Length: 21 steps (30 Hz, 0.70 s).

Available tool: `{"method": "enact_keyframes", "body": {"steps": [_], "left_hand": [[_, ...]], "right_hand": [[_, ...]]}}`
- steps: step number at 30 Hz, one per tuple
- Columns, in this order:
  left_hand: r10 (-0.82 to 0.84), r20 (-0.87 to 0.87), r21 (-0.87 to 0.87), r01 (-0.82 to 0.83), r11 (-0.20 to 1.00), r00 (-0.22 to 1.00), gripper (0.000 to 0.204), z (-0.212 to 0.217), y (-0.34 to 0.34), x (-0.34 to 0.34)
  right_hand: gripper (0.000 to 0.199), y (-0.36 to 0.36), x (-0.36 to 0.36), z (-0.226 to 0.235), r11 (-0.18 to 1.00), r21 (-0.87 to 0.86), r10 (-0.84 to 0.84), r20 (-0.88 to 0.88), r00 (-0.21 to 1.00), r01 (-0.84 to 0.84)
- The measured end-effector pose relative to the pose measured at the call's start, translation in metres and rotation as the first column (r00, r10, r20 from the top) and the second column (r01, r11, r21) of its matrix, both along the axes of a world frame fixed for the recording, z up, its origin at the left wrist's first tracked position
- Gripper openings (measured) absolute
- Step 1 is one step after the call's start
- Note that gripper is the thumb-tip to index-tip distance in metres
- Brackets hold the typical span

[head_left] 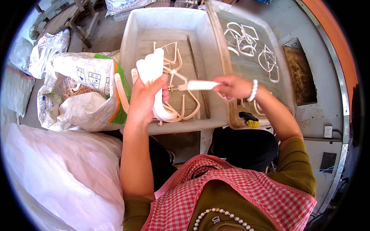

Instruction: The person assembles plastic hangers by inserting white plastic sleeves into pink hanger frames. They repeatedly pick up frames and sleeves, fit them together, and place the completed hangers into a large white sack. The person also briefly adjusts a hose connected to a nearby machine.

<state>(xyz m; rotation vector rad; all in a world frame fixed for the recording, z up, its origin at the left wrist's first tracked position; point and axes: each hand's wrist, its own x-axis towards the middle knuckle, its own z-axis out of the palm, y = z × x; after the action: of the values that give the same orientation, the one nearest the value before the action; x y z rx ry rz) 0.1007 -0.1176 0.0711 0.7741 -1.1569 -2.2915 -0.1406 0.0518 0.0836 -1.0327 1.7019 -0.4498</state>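
Observation:
My left hand [143,101] is closed round a bundle of several white curved plastic pieces [158,63], their broad rounded ends pointing up and away. In my right hand [234,87], pinched at one end, is another white plastic piece [200,85]; it is slightly blurred, and a thin stub shows at its left end. Both hands are above a white plastic tub [135,32]. Loose off-white plastic pieces [197,104] with thin joined strips lie in that tub, partly hidden by my left hand and its bundle.
A second tub [227,63] to the right holds white looped pieces [242,40] and a black-and-yellow object [252,122]. A thin rod [198,77] lies in the first tub. Open woven sacks [86,77] and a large white bag [65,173] are on the left. A grey machine panel [304,123] borders the right.

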Motion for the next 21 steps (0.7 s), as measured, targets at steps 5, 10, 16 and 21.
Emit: {"method": "enact_keyframes", "body": {"steps": [5, 10, 16, 21], "left_hand": [[0.053, -0.051, 0.018, -0.052, 0.998, 0.997, 0.02, -0.002, -0.002, -0.001], [0.06, -0.192, 0.099, -0.041, 0.994, 0.98, 0.019, -0.001, -0.002, -0.007], [0.078, -0.326, 0.169, -0.023, 0.985, 0.942, 0.016, 0.003, -0.003, -0.006], [0.218, -0.337, 0.22, -0.148, 0.964, 0.916, 0.014, 0.0, -0.018, 0.003]], "right_hand": [[0.02, -0.023, -0.01, -0.05, 0.992, 0.046, 0.091, -0.896, 0.435, -0.114], [0.021, -0.053, -0.051, -0.053, 0.948, -0.248, -0.297, -0.915, 0.273, 0.199], [0.02, -0.077, -0.06, -0.05, 0.616, -0.378, -0.774, -0.131, 0.619, 0.691], [0.019, -0.056, -0.052, -0.013, 0.647, -0.217, -0.573, 0.494, 0.654, 0.731]]}}
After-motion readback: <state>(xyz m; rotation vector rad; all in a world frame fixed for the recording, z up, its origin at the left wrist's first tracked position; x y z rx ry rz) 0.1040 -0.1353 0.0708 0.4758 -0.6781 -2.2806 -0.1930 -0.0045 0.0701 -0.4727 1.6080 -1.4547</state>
